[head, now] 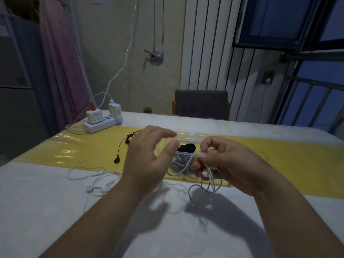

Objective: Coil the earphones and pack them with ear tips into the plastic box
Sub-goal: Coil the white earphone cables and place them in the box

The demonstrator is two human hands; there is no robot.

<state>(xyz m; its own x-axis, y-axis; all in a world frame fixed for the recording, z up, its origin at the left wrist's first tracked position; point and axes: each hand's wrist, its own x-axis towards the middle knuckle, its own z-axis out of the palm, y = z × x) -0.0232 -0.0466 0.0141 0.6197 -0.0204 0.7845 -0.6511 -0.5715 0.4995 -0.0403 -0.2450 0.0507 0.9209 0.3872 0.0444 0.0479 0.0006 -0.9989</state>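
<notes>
Surface (55, 211): white, crossed by a glossy yellow strip (279, 161); light is dim and the near edge is cut off by the frame.
Background: grey chair (201, 103) behind the far edge, power strip (100, 125) with chargers at far left.
Plastic box (188, 136): clear, on the yellow strip between and behind the two hands; the left thumb covers part of it, and something dark lies inside (too murky to name).
Right hand (227, 164): fingers curled, thumb and forefinger pinching the white earphones (205, 174), whose cable hangs in loops to the surface.
Left hand (147, 157): blurred, fingers spread and lightly bent, holding nothing that shows.
Second white set (90, 188): loose on the surface at left, partly behind the left forearm.
Black earphones (117, 160): on the yellow strip, upper end hidden by the left hand.
Ear tips: cannot be made out.
</notes>
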